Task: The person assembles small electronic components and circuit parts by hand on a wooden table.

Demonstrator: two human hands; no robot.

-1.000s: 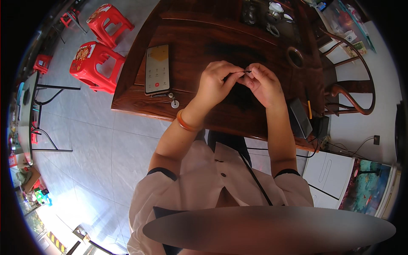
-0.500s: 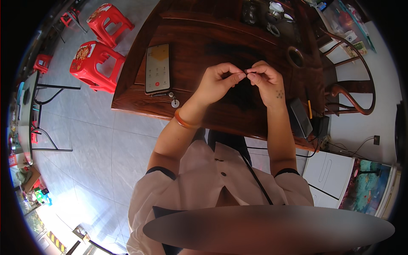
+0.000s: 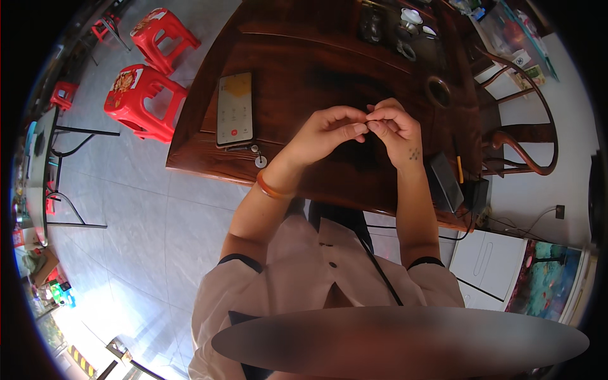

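Above the dark wooden table (image 3: 285,69), my left hand (image 3: 326,133) and my right hand (image 3: 396,130) meet with their thumbs and forefingers pinched together at the tips. Something tiny and dark may sit between the fingertips, too small to name. An orange bangle (image 3: 272,185) circles my left wrist. Left of my hands, a smartphone (image 3: 235,111) with a lit screen lies on the table, and by its lower end is a small round silver tag (image 3: 260,161) on a strap.
To the right stand a dark slab-shaped device (image 3: 446,183), a yellow stick (image 3: 460,170) and a round dish (image 3: 438,92). White teaware (image 3: 411,16) sits at the back on a dark tray. Red stools (image 3: 144,101) are on the left, a wooden armchair (image 3: 532,133) on the right.
Both hands have come slightly lower in the picture, as the table and phone have too. The fingertips still meet, with the thumbs a little further from the forefingers.
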